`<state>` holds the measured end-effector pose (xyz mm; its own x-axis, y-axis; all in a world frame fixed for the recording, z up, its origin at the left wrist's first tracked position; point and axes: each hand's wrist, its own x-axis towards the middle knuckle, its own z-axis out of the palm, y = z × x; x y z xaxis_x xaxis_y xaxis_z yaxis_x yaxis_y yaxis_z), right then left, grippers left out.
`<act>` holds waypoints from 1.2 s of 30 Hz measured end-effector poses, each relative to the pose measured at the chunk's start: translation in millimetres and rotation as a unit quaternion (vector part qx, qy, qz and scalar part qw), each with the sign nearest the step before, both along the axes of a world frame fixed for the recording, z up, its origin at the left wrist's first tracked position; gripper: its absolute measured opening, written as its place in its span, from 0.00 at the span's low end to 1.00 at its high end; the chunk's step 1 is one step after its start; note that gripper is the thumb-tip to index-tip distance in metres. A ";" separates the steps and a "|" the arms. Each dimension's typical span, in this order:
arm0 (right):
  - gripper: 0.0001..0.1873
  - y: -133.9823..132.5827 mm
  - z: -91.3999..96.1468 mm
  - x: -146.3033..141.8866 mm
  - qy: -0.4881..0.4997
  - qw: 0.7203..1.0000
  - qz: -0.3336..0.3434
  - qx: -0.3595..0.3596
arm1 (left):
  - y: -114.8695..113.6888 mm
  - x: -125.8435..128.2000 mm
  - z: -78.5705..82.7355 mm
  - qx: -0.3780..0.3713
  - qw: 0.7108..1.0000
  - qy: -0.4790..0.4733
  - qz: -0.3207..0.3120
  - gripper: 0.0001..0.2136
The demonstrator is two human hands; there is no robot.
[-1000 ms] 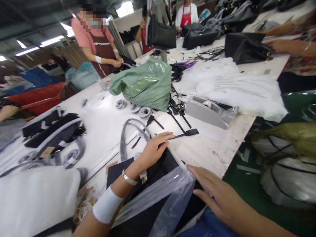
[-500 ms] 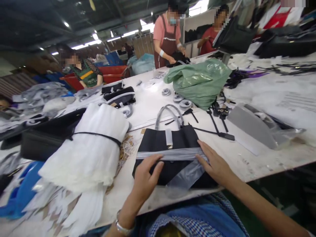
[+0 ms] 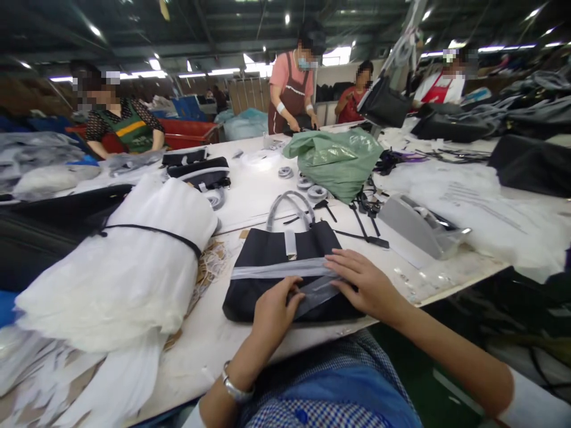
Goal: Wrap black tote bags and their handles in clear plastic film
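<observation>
A black handbag (image 3: 267, 261) with grey handles (image 3: 285, 208) lies flat on the white table (image 3: 250, 190) right in front of me. A clear plastic sheet (image 3: 285, 270) is folded across its front. My left hand (image 3: 274, 309) rests on the bag's lower edge, fingers curled down onto the plastic. My right hand (image 3: 361, 279) lies flat on the plastic fold, fingers stretched out and pressing it to the bag.
A tied bundle of white bags (image 3: 129, 261) lies to the left. A green plastic sack (image 3: 339, 157), tape rolls (image 3: 312, 190), black straps (image 3: 366, 208) and a grey tape dispenser (image 3: 419, 229) sit beyond. Other people work at the table's far side. The table edge runs close on the right.
The view has steadied. Both hands moved inward over the bag, and the loose plastic below it is now folded flat onto its front.
</observation>
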<state>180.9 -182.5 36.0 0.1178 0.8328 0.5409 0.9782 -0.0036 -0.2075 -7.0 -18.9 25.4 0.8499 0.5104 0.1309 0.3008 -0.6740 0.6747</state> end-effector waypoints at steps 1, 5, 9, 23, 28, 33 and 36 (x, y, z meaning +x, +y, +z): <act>0.21 7.8 2.7 -0.6 -0.016 1.000 0.013 -0.019 | 3.0 0.3 0.4 0.002 1.000 0.000 0.007 0.13; 0.24 25.0 6.7 -5.5 -0.037 0.998 0.033 -0.039 | 9.2 1.1 -2.5 0.047 0.998 0.003 0.029 0.12; 0.21 13.4 -9.4 -25.9 -0.050 0.996 0.072 0.027 | 13.1 2.2 -9.5 0.070 0.997 -0.023 0.029 0.13; 0.31 19.7 -45.6 -66.1 -0.068 0.996 0.012 -0.059 | 30.3 10.3 9.3 0.394 0.914 -0.069 -0.063 0.18; 0.38 26.1 -49.1 -70.3 -0.056 0.996 0.000 -0.076 | 40.6 15.2 8.7 0.414 0.899 -0.084 -0.120 0.11; 0.43 49.5 -46.7 -71.2 0.005 0.993 -0.052 -0.108 | 43.4 10.8 2.9 0.432 0.875 -0.161 -0.146 0.11; 0.40 66.1 -41.7 -68.4 0.046 0.989 -0.077 -0.114 | 41.4 7.8 -1.2 0.431 0.875 -0.152 -0.159 0.11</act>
